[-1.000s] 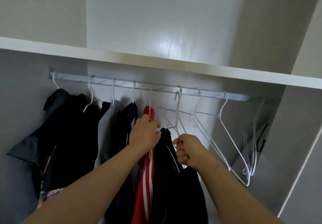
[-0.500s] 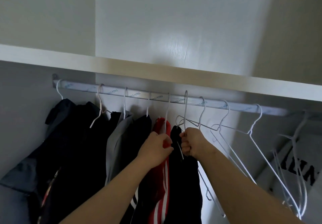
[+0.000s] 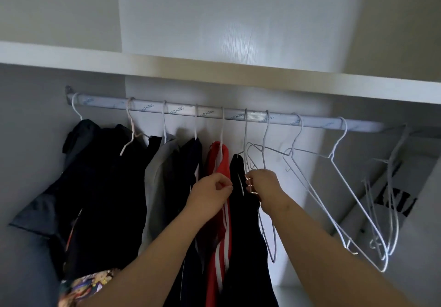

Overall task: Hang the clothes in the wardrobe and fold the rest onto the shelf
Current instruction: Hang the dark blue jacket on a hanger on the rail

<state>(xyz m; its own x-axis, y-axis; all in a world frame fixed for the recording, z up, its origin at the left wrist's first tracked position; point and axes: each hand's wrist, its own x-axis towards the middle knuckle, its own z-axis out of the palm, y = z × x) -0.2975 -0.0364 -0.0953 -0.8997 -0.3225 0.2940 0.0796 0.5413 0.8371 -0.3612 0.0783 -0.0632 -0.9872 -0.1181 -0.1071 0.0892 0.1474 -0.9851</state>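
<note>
Black cloth made up most of the row: a black garment [image 3: 242, 223] hung from the rail [image 3: 210, 113] on a white wire hanger [image 3: 245, 137], just right of a red garment [image 3: 216, 163] with white stripes. The right hand [image 3: 265, 186] had its fingers curled round that hanger's wire at the top of the black garment. The left hand [image 3: 210, 195] pinched the right edge of the red garment between thumb and curled fingers, just beside the black one.

Left of the red garment hung a dark navy piece [image 3: 191, 161], a grey garment [image 3: 158, 165] and a bunch of dark clothes [image 3: 102, 177], each on its own hook. A patterned cloth [image 3: 83, 287] showed at the lower left. Several empty hangers [image 3: 334, 161] hung tilted along the right part of the rail. A pale shelf [image 3: 214, 69] ran across just above the rail.
</note>
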